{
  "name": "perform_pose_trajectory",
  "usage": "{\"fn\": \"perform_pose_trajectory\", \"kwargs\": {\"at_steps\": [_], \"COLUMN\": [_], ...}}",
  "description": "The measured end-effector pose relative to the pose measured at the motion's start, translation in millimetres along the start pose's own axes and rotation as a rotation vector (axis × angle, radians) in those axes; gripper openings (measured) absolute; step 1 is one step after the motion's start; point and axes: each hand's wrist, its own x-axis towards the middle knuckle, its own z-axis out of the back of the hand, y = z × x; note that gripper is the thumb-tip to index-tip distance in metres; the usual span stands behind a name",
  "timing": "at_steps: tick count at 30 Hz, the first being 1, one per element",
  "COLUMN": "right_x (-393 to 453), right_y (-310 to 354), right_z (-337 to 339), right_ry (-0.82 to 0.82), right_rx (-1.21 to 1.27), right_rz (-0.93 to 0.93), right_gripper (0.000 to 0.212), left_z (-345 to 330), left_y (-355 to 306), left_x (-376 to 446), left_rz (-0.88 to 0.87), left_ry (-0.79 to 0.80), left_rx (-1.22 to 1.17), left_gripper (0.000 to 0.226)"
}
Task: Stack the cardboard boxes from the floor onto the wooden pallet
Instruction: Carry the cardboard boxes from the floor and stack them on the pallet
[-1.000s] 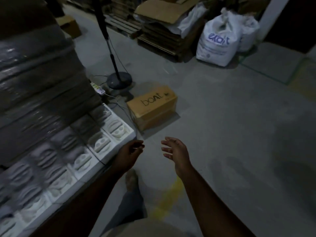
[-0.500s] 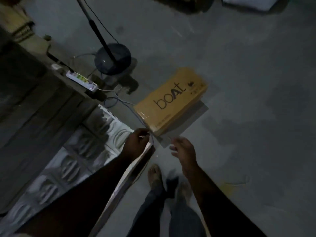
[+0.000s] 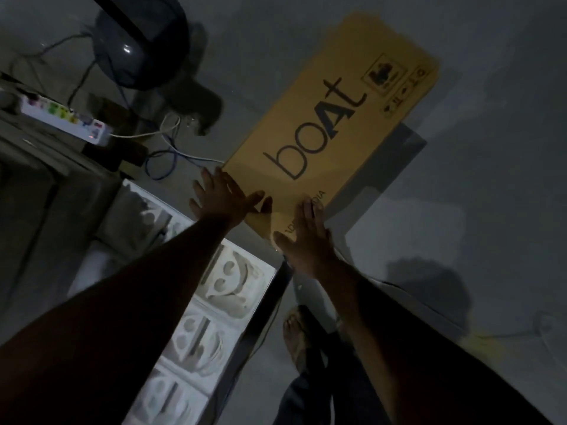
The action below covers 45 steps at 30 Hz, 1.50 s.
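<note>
A tan cardboard box printed "boAt" lies on the grey concrete floor, running from the centre to the upper right. My left hand lies flat against the box's near left corner, fingers spread. My right hand rests flat on the near end of the box top, fingers stretched forward. Neither hand is closed around the box. No wooden pallet shows in this view.
A round fan-stand base and its pole stand at top left. A white power strip and loose cables lie left of the box. White moulded trays are stacked at lower left. My feet are below the box.
I have bent down and come closer; the box now fills the upper view. Both hands reached forward from just short of the box onto its near end.
</note>
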Motion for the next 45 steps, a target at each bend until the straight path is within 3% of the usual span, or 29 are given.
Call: {"fn": "perform_pose_trajectory", "kwargs": {"at_steps": [2,4,6,7,9,10,12,14,16,18,20,23,26,30,34,38,39,41,42,45], "right_x": [-10.4,-32.7,-57.3,-67.1,-81.7,-84.1,-79.5,-72.3,-70.0,-76.1,-83.4,-98.8,-126.5,-176.9,-259.5,-394.8,-428.8,-496.1,-523.6,-616.5], "right_y": [-22.7,-42.8,-69.0,-76.8,-89.7,-91.5,-92.8,-103.1,-128.5,-154.7,-170.7,-172.7,-160.5,-140.7,-108.1,-51.5,-38.2,-14.6,-5.4,27.0], "right_z": [-10.2,-21.1,-33.4,-29.4,-15.3,-7.2,0.4,-1.7,-11.7,-17.4,-20.0,-12.4,9.3,57.5,95.4,127.0,134.0,140.8,143.7,141.6], "right_ry": [-0.026,-0.142,-0.219,-0.220,-0.261,-0.288,-0.344,-0.436,-0.527,-0.569,-0.557,-0.610,-0.738,-0.751,-0.785,-0.829,-0.828,-0.888,-0.934,-1.157], "right_rx": [-0.080,-0.088,0.214,0.484,0.898,1.012,1.120,1.117,1.144,1.195,1.249,1.319,1.309,1.328,1.394,1.417,1.479,1.515,1.527,1.497], "right_rz": [0.009,0.003,-0.091,-0.215,-0.432,-0.471,-0.484,-0.475,-0.477,-0.472,-0.451,-0.403,-0.369,-0.311,-0.304,-0.321,-0.332,-0.292,-0.324,-0.286], "right_gripper": [0.078,0.068,0.058,0.062,0.105,0.126,0.141,0.137,0.125,0.117,0.104,0.090,0.086,0.056,0.085,0.105,0.087,0.023,0.021,0.046], "left_z": [-5.2,-5.4,-6.7,-8.7,-17.6,-25.2,-42.6,-63.4,-84.4,-100.5,-109.7,-113.2,-89.7,-41.1,11.5,82.0,101.6,137.2,152.3,184.8], "left_y": [0.7,0.7,-2.3,-6.2,-17.8,-25.8,-40.9,-49.3,-45.8,-47.3,-52.6,-48.1,-57.4,-92.6,-98.7,-99.3,-101.3,-103.4,-103.1,-98.3], "left_x": [13.7,10.9,-9.1,-21.5,-40.7,-42.8,-27.3,-3.3,14.5,14.7,2.4,-21.9,-52.5,-101.4,-163.5,-265.4,-293.1,-350.2,-379.4,-474.4], "left_rz": [0.009,-0.071,-0.245,-0.340,-0.460,-0.450,-0.248,-0.061,-0.055,-0.124,-0.186,-0.257,-0.367,-0.495,-0.554,-0.664,-0.687,-0.749,-0.785,-0.857], "left_ry": [0.009,-0.066,-0.121,-0.117,-0.081,-0.061,0.098,0.250,0.335,0.488,0.590,0.534,0.569,0.563,0.593,0.649,0.673,0.699,0.711,0.748], "left_rx": [0.035,0.047,-0.019,-0.051,-0.088,-0.121,-0.248,-0.261,-0.078,-0.012,-0.125,-0.298,-0.462,-0.532,-0.491,-0.439,-0.437,-0.415,-0.401,-0.416], "left_gripper": [0.110,0.084,0.065,0.059,0.056,0.054,0.071,0.115,0.139,0.127,0.105,0.084,0.064,0.051,0.051,0.041,0.040,0.041,0.041,0.034]}}
